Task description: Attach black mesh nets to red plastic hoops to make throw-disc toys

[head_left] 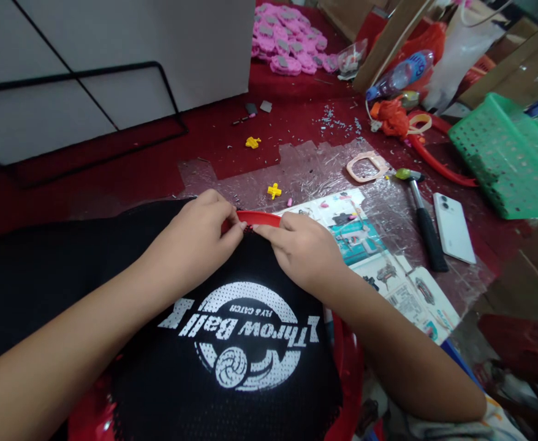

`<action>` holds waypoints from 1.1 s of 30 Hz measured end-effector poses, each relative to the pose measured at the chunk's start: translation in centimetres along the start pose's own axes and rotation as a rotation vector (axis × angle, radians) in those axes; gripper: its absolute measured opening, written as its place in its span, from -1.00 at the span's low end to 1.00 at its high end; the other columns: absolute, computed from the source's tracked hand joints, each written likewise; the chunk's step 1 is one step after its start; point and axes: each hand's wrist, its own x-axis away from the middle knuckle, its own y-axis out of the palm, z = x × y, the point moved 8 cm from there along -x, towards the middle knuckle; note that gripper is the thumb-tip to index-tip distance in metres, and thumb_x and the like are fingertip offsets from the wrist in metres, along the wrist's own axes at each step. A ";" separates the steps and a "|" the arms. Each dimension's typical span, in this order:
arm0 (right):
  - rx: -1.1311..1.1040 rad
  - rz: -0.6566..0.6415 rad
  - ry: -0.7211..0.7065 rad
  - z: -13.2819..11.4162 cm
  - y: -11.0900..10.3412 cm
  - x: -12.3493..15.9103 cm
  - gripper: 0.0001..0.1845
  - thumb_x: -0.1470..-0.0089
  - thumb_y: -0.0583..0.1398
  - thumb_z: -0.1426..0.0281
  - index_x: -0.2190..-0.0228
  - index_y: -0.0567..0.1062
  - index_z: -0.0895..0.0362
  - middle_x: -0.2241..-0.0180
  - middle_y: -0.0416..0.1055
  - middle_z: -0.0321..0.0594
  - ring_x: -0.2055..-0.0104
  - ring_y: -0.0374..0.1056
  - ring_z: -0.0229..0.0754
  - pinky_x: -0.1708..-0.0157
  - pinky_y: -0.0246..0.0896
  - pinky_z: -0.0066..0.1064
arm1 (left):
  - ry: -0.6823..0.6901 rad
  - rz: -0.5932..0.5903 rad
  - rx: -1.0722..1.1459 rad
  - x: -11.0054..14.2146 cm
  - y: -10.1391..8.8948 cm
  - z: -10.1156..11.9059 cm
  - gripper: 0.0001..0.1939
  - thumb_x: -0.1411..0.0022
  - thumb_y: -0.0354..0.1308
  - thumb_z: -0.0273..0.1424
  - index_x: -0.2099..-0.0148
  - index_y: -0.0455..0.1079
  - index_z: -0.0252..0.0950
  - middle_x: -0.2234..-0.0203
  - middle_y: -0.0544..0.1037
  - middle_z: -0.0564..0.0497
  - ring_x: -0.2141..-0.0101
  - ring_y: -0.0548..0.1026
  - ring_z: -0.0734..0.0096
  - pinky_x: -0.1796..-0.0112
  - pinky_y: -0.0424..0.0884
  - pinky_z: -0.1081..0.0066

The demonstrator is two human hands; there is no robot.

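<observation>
Black mesh (pixel 181 373) over red hoop (pixel 260 218); pinching mesh's far edge with left fingers (pixel 238 230), gripping hoop with right fingers (pixel 271 234); can't tell fastened extent.

Dark red work surface (pixel 214 147), clear plastic sheet (pixel 315 162) over part of it — bearing two small yellow plastic pieces (pixel 274 191), a pale square-holed plastic frame (pixel 365 167), black-handled hammer (pixel 428 233), white smartphone (pixel 453 228), printed cardboard sheets (pixel 402 282); farther back, a pile of pink pieces (pixel 287 37).
</observation>
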 end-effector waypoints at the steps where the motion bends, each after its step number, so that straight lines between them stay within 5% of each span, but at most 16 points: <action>1: -0.086 -0.003 0.060 0.6 -0.2 0.0 -0.68 -0.14 0.04 0.49 0.14 0.53 0.13 0.32 0.46 -0.14 0.31 0.28 -0.18 0.32 0.11 -0.38 | 0.013 -0.004 -0.005 0.1 0.0 0.0 -0.79 -0.20 -0.03 -0.28 0.36 0.32 -0.28 0.37 0.36 -0.06 0.31 0.39 0.20 0.23 0.34 0.20; 6: -0.357 -0.023 0.398 3.4 -0.5 0.4 -0.79 -0.08 0.17 0.35 0.48 0.54 0.18 0.49 0.46 -0.24 0.44 0.30 -0.26 0.40 0.11 -0.44 | 0.130 -0.033 -0.034 0.6 0.4 0.3 -0.67 -0.22 -0.03 -0.22 0.05 0.31 -0.30 0.21 0.39 -0.12 0.19 0.38 0.09 0.13 0.32 0.11; 10: -0.394 -0.038 0.491 4.2 -0.1 0.6 -0.79 -0.06 0.17 0.38 0.55 0.50 0.18 0.61 0.36 -0.31 0.54 0.21 -0.32 0.48 0.03 -0.46 | 0.180 -0.027 -0.084 1.0 0.7 0.4 -0.59 -0.23 -0.04 -0.20 -0.04 0.28 -0.29 0.17 0.36 -0.13 0.16 0.37 0.07 0.08 0.30 0.08; 27: -0.301 -0.067 0.514 4.1 0.6 0.1 -0.81 -0.02 0.15 0.43 0.57 0.48 0.17 0.59 0.39 -0.28 0.54 0.22 -0.32 0.51 0.02 -0.46 | 0.193 -0.046 -0.124 1.4 1.2 0.5 -0.55 -0.22 -0.05 -0.21 -0.09 0.26 -0.30 0.15 0.33 -0.17 0.15 0.35 -0.01 0.09 0.32 0.00; 33: -0.201 -0.066 0.446 2.7 -2.3 1.0 -0.82 -0.09 0.16 0.37 0.48 0.51 0.17 0.53 0.43 -0.25 0.51 0.25 -0.28 0.49 0.03 -0.44 | 0.163 -0.116 -0.179 1.7 0.1 0.2 -0.50 -0.23 -0.01 -0.22 -0.19 0.10 -0.24 0.01 0.35 -0.20 0.03 0.36 -0.03 0.02 0.29 0.04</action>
